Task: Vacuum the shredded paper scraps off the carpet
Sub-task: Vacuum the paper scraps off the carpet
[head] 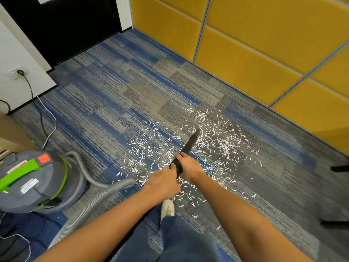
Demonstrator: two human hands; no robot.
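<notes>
White shredded paper scraps [222,142] lie scattered over the blue-grey carpet [117,95] in the middle of the head view. A black crevice nozzle [190,142] points away from me, its tip down among the scraps. My right hand [188,165] grips the nozzle's thick black base. Just behind it, my left hand [164,183] holds the end of the grey ribbed hose [105,193]. The hose loops back to a grey and green canister vacuum [34,182] at the lower left.
A yellow padded wall [264,44] runs along the right. A black power cord [37,110] leads from a wall socket [18,72] to the vacuum. My white shoe [167,208] stands near the scraps. Black chair legs [338,168] jut in at the right edge.
</notes>
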